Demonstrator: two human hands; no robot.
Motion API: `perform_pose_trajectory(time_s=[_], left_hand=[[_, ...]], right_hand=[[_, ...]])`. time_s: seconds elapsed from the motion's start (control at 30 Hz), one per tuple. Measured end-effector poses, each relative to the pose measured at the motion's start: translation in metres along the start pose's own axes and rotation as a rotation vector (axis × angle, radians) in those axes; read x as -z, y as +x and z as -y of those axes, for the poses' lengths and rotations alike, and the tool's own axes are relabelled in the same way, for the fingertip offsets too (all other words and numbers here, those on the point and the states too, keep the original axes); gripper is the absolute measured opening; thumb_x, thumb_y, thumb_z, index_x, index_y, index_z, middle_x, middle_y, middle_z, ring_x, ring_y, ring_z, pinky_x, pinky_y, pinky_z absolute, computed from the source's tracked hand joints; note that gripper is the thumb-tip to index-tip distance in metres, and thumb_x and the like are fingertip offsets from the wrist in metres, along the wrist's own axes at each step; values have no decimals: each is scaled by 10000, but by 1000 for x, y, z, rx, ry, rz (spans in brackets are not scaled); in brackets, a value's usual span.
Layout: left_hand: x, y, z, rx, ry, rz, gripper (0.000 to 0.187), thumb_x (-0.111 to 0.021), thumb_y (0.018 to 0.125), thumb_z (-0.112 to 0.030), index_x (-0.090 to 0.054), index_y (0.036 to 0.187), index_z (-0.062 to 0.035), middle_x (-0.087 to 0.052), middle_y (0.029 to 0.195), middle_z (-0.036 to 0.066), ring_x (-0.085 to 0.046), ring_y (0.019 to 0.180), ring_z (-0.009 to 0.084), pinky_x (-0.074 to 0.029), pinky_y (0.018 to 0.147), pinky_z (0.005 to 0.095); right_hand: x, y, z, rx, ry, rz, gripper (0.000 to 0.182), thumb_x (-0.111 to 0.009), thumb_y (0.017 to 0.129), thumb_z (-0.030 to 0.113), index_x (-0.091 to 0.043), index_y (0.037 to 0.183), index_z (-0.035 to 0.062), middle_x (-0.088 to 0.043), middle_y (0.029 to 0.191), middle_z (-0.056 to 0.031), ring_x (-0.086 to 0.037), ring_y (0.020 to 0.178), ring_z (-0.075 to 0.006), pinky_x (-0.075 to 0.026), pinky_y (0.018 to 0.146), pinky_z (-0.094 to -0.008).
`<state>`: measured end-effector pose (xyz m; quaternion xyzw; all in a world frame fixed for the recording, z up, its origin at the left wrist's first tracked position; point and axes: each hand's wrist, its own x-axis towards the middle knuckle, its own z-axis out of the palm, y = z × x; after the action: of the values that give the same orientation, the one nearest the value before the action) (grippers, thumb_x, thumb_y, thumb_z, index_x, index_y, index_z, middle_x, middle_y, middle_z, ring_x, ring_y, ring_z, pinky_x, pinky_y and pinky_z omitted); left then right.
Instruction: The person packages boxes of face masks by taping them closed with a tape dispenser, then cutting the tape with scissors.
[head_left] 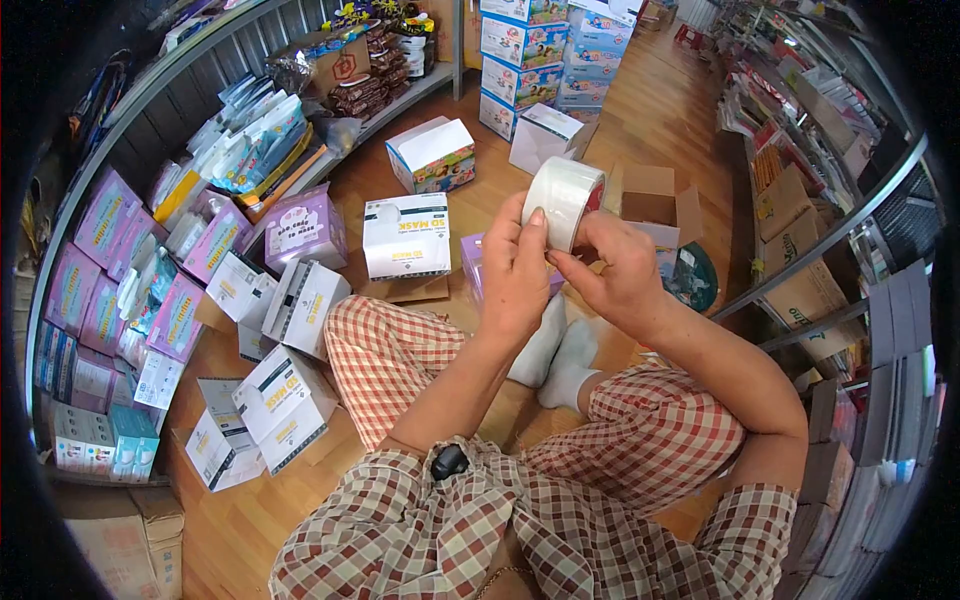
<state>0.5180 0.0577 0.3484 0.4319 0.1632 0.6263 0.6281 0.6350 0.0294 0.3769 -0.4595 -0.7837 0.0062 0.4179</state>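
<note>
Checked shirt [410, 525] is filling the lower foreground, with a small black device [449, 461] resting at its front. Beyond it, checked trousers [660, 425] are covering two folded legs, and pale socks [568, 365] are showing between them. Tape roll [553, 200], wide and whitish, is being held up above the socks. Left hand [518, 262] is gripping it, thumb pressing on the outer surface. Right hand [622, 265] is curling its fingers at the roll's right edge; whether it is pinching any tape, cannot tell. On the wooden floor [225, 525], white SD MASK boxes [407, 237] are lying ahead and to the left; a purple box [305, 228] is standing near the shelf [420, 93]. Open brown carton [648, 181] is sitting beyond the right hand.
</note>
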Motion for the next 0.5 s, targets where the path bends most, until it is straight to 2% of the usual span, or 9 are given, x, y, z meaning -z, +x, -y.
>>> perform_pose_trajectory(time_s=[0.47, 0.5], left_hand=[[1, 4, 8, -37, 136, -117, 272, -347, 933, -150, -536, 1000, 33, -592, 854, 78, -531, 770, 110, -440, 705, 267], [2, 4, 7, -37, 155, -103, 283, -344, 934, -159, -539, 1001, 36, -589, 855, 79, -528, 780, 114, -436, 715, 268]], right_hand=[[0, 1, 1, 42, -2, 25, 238, -705, 693, 115, -488, 705, 16, -506, 639, -129, -523, 557, -296, -409, 488, -370], [0, 0, 0, 6, 15, 40, 217, -700, 703, 106, -505, 725, 12, -521, 648, -120, -539, 556, -264, -418, 489, -351]])
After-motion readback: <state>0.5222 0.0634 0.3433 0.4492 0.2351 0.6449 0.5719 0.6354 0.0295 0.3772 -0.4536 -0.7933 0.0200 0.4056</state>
